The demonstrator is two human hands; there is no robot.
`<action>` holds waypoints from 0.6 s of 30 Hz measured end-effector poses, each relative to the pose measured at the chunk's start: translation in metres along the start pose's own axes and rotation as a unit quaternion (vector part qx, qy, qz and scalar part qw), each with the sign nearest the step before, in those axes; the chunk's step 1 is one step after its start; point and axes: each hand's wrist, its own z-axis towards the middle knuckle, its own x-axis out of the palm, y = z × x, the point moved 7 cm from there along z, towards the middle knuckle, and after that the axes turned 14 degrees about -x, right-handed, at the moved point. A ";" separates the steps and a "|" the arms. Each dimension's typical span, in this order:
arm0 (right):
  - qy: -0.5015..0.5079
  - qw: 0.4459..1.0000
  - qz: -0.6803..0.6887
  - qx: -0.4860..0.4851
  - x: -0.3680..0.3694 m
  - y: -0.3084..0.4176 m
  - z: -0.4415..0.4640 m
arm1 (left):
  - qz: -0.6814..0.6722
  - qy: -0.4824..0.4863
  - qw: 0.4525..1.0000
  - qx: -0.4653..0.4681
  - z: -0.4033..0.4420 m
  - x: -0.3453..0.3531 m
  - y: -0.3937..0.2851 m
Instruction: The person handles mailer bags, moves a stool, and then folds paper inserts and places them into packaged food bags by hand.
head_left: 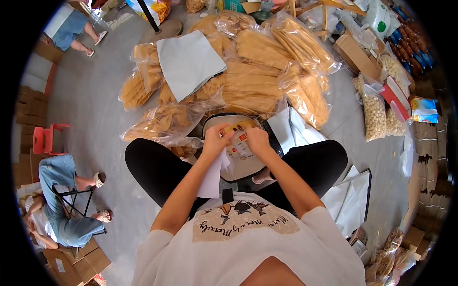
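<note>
Both of my hands work close together over a pale, dark-edged seat or tray (234, 172) between my knees. A small yellow packet or label (241, 126) with dark marks spans the gap between them. My left hand (218, 139) is closed, with its fingertips pinching the near-left end of the yellow piece. On the other side, my right hand (257, 140) has its fingers curled at the right end. Beneath them lies a printed sheet with red patches (242, 149). White paper (211, 181) hangs below my left wrist. The fine print is too small to read.
Clear bags of tan, sheet-like food (253, 86) are heaped ahead, with a grey-white folded bag (191, 64) on top. White bags (346, 200) lie at my right. Bags of pale pieces (374, 114) stand farther right. A seated person (62, 205) is at left.
</note>
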 end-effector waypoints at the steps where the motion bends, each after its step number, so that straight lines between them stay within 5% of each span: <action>1: -0.036 0.999 0.019 -0.012 -0.029 0.009 0.000 | -0.002 -0.001 1.000 0.003 0.003 0.002 0.000; 3: -0.063 0.997 0.043 -0.023 -0.066 0.021 -0.005 | -0.134 0.007 0.989 0.054 0.006 0.003 0.000; 8: -0.199 0.947 0.182 -0.172 -0.141 0.046 -0.022 | -0.110 0.068 0.987 0.091 -0.008 -0.004 -0.036; 12: -0.195 0.910 0.365 -0.029 -0.149 0.029 -0.030 | -0.259 -0.003 0.966 0.005 -0.008 -0.031 -0.030; 15: -0.242 0.895 0.374 -0.041 -0.143 0.032 -0.034 | -0.336 0.021 0.941 -0.020 -0.012 -0.040 -0.028; 18: -0.307 0.906 0.278 -0.090 -0.160 0.046 -0.031 | -0.361 -0.101 0.927 0.029 -0.030 -0.053 -0.043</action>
